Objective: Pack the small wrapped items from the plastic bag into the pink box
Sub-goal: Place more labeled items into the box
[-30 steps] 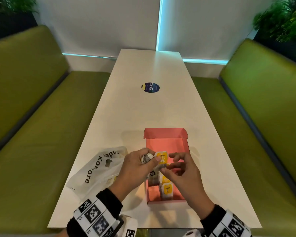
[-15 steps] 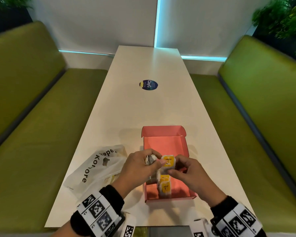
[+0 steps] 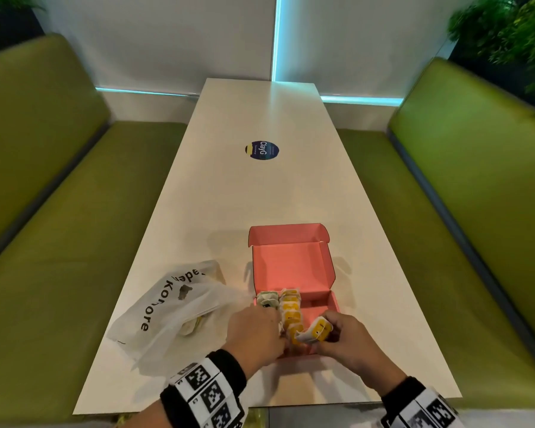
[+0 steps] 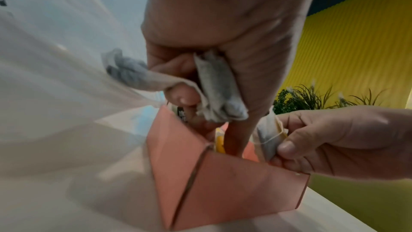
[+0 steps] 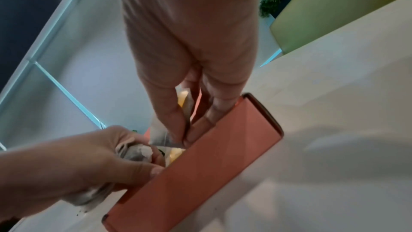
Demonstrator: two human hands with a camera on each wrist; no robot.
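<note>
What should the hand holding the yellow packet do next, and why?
Probably lower the yellow packet into the pink box, beside the yellow row. The right hand pinches it just over the box's near end, where bare floor shows to the right of that row. The left hand holds more packets at the box's left edge, so those can wait.

A long white table (image 3: 254, 211) runs between two green upholstered benches (image 3: 59, 227), and a round dark blue sticker (image 3: 262, 150) lies on its far half. Leafy plants (image 3: 507, 35) stand behind the right bench, before a pale wall
</note>
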